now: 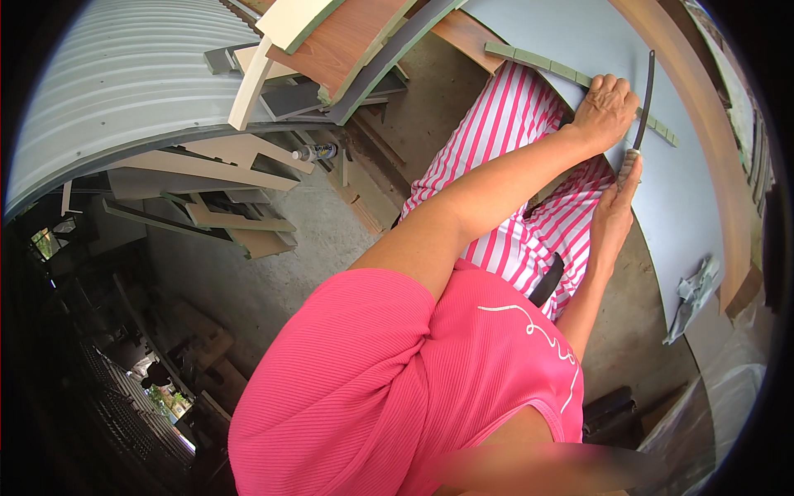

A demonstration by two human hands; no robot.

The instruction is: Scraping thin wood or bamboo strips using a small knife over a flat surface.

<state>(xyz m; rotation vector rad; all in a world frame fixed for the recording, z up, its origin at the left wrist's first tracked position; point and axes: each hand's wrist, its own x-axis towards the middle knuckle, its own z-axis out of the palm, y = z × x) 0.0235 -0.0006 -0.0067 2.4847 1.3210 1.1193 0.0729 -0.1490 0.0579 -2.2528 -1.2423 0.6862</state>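
A long, thin green strip (542,62) with cross marks along it lies over a pale blue-grey board (686,194). My left hand (608,112) is closed over the strip, its fingers curled down at the far side. Close by, my right hand (614,207) grips the wrapped handle of a hacksaw blade (643,112). The narrow dark blade points away from me, with a small hole at its tip. It passes over the strip just right of my left hand; whether it touches the strip, I cannot tell.
A crumpled grey cloth (693,298) lies at the board's near right edge. Brown curved edging (718,165) borders the board. Wood-faced offcuts (339,45) pile up at the far left beside corrugated metal sheet (141,91). A bottle (316,152) lies among scraps on the left.
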